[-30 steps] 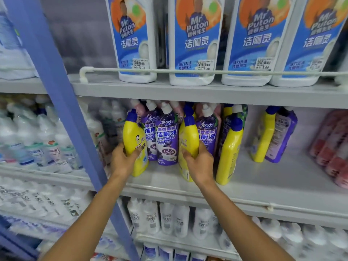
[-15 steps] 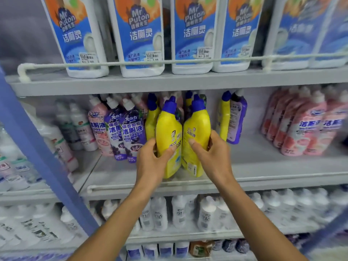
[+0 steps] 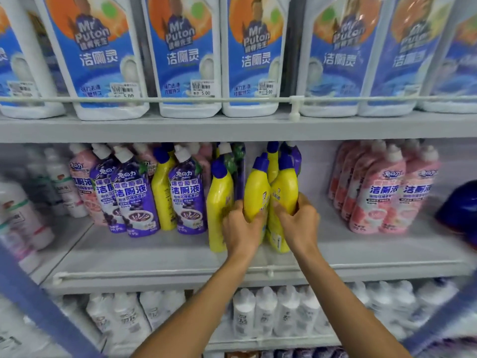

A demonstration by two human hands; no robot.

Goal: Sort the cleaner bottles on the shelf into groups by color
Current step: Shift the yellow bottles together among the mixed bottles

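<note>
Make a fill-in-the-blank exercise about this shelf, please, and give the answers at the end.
1. The bottle in the left hand is ____.
2. Its cap is ____.
3. The pink bottles stand to the ____ of the right hand, which holds a second bottle.
Answers: yellow; blue; right.

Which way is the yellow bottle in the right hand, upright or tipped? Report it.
Upright, near enough: the yellow bottle gripped by the right hand has its blue cap on top, base down.
</note>
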